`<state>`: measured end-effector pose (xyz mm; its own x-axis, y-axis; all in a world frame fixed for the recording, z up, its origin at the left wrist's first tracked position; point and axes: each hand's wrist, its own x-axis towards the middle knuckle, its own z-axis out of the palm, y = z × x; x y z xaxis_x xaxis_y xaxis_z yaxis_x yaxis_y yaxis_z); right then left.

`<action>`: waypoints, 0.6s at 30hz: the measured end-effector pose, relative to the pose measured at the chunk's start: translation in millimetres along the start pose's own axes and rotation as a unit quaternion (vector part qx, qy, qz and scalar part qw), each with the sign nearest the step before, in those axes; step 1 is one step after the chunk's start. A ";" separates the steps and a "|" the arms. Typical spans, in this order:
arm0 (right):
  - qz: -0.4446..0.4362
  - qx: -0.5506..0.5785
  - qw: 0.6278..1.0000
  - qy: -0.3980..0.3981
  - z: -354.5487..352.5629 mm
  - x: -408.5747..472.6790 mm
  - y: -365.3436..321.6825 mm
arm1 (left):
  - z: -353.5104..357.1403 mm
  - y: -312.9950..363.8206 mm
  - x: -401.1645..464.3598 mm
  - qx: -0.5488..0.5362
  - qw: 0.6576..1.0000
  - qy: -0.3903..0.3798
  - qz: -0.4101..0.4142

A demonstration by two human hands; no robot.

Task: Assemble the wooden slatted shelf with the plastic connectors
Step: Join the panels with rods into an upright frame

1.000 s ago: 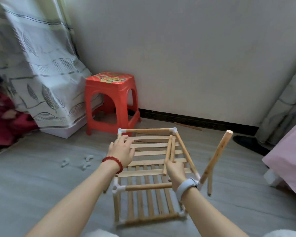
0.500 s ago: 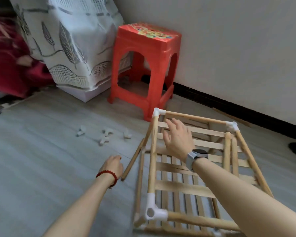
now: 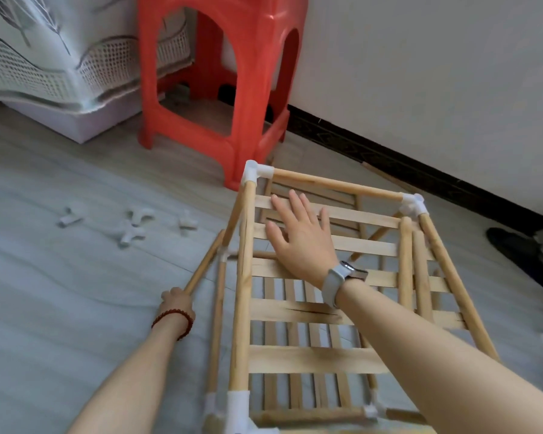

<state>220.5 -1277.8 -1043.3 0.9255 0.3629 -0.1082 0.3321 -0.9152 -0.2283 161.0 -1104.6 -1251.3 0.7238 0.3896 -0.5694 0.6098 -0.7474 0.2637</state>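
The wooden slatted shelf [image 3: 311,355] stands on the floor in front of me, two slatted tiers joined by round rods and white plastic corner connectors [image 3: 253,173]. My right hand [image 3: 301,236], with a watch on the wrist, lies flat with spread fingers on the top tier's slats. My left hand [image 3: 176,303], with a red bead bracelet, grips the near end of a loose wooden rod [image 3: 206,261] that slants up against the shelf's left side. Several loose white connectors [image 3: 129,228] lie on the floor to the left.
A red plastic stool [image 3: 220,89] stands just beyond the shelf by the wall. A patterned curtain over a white box [image 3: 60,57] is at the back left. A dark shoe [image 3: 521,255] lies at the right. Grey floor [image 3: 60,308] spreads to the left.
My right hand left the rods at the shelf's right and came to rest flat on the top slats. My left hand left the shelf, dropped to the floor and took hold of the loose rod.
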 end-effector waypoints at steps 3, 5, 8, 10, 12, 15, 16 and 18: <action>0.005 0.073 0.997 0.001 -12.3 -9.2 -1.9 | -22.6 -12.4 -20.9 -0.121 0.991 -0.021 -0.047; 0.019 0.144 0.989 0.030 -16.8 -24.0 -6.2 | -35.1 -20.6 -40.0 -0.214 0.975 -0.031 -0.045; 0.045 0.281 0.957 0.047 -31.1 -53.7 -24.8 | -76.4 -23.3 -88.8 -0.409 0.912 -0.011 0.018; 0.052 0.405 0.913 0.018 -46.1 -73.4 -42.1 | -113.0 -17.9 -131.8 -0.420 0.902 0.011 0.098; 0.054 0.513 0.856 -0.013 -64.2 -86.6 -60.4 | -143.1 -8.2 -171.1 -0.381 0.905 0.013 0.191; 0.030 0.635 0.772 -0.013 -96.5 -105.9 -84.7 | -177.8 3.8 -236.5 -0.248 0.922 0.005 0.299; 0.023 0.677 0.736 0.003 -108.0 -112.8 -91.7 | -184.9 7.2 -256.4 -0.201 0.924 0.008 0.326; 0.016 0.744 0.666 0.050 -126.4 -130.6 -100.3 | -190.4 11.2 -288.8 -0.128 0.926 0.016 0.354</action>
<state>89.3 -1255.5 -884.0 0.9599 0.2663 -0.0878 -0.1673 0.2927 -0.9415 20.2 -1123.0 -935.7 0.9783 -0.1296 -0.1614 0.0332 -0.6712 0.7405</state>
